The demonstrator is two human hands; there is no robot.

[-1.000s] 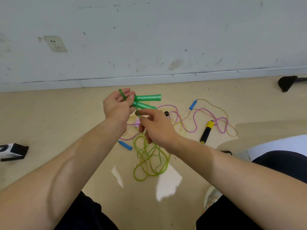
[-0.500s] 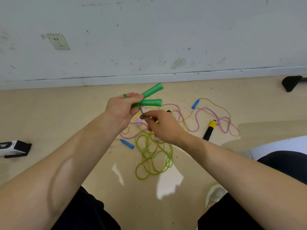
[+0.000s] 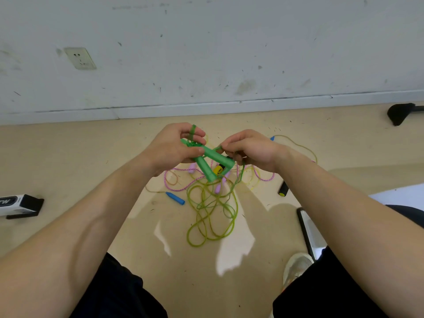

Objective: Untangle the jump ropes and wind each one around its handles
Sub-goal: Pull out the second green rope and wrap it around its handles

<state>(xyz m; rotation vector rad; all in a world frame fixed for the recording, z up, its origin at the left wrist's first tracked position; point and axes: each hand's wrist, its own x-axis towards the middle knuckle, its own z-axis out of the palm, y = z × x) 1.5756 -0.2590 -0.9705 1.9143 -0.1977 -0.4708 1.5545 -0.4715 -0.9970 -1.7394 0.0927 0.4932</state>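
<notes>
My left hand [image 3: 171, 149] grips two green handles [image 3: 207, 165] together above the floor; they point down and to the right. My right hand [image 3: 250, 150] pinches the green rope [image 3: 239, 177] close to the handles. The rest of that rope lies in loose yellow-green loops [image 3: 211, 216] on the floor below. Behind my hands a pink rope [image 3: 181, 184] with lilac handles, a thin tan rope with blue handles [image 3: 175, 198], and a black and yellow handle [image 3: 283, 191] lie tangled.
A wall with a socket [image 3: 80, 58] runs across the back. A black and white box [image 3: 19, 205] lies at the far left, and a dark object [image 3: 400, 113] at the far right. My knees and a white shoe [image 3: 297, 266] are at the bottom.
My left hand turned the green handles from pointing right to pointing down-right. My right hand rose and moved right, drawing the green rope around them.
</notes>
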